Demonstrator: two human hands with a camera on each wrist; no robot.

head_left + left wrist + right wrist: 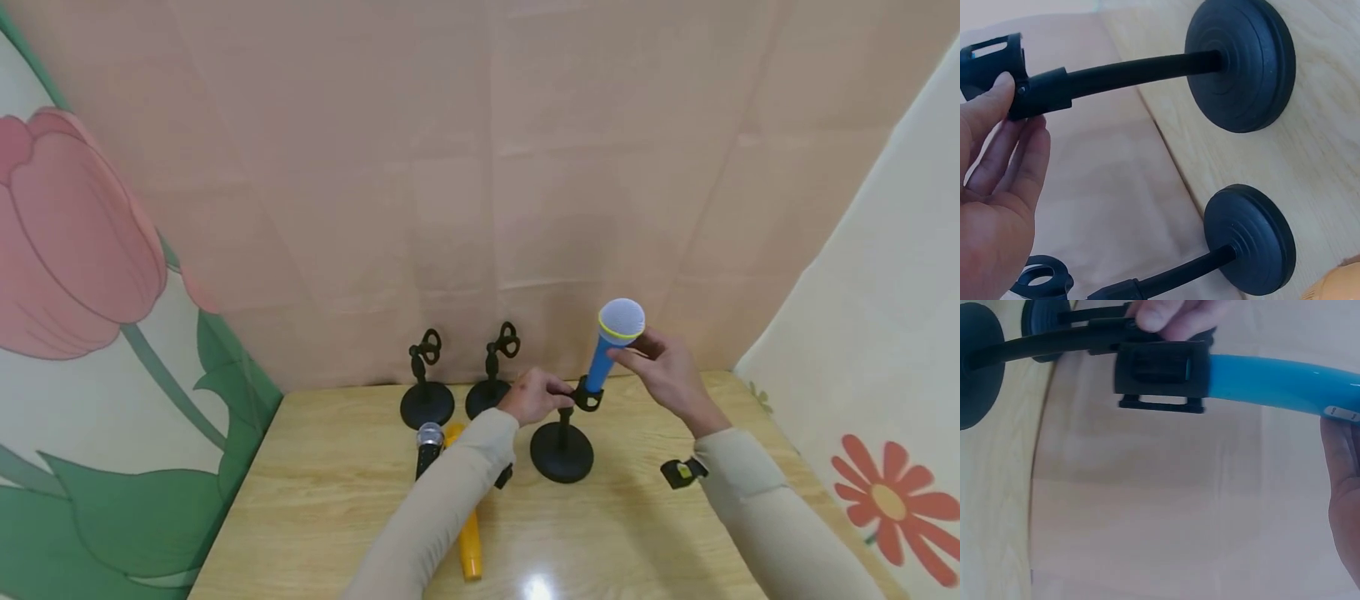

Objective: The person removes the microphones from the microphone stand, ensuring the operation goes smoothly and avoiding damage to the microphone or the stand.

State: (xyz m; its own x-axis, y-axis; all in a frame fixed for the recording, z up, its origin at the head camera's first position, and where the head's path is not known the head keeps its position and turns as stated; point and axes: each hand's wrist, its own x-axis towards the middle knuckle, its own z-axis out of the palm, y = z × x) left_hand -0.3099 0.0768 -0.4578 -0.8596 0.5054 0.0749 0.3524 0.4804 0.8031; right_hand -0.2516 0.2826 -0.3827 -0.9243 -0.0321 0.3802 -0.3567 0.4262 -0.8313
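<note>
A blue toy microphone (pixel 602 363) with a white head and yellow ring leans upright, its lower end inside the clip (pixel 1160 369) of a black desk microphone stand (pixel 562 454). My right hand (pixel 670 375) holds the microphone just under its head, between thumb and fingers. From the left, my left hand (pixel 534 397) pinches the stand at the joint below its clip. In the left wrist view the thumb (pixel 999 94) presses that joint while the fingers lie beneath. The blue handle (pixel 1266 381) passes into the clip in the right wrist view.
Two more black stands (pixel 427 406) (pixel 491 367) stand at the table's back edge, clips unfilled. A black microphone with a silver head (pixel 431 435) and a yellow microphone (pixel 470 550) lie partly under my left forearm. A fabric backdrop (pixel 450 208) hangs behind the wooden table (pixel 322 483).
</note>
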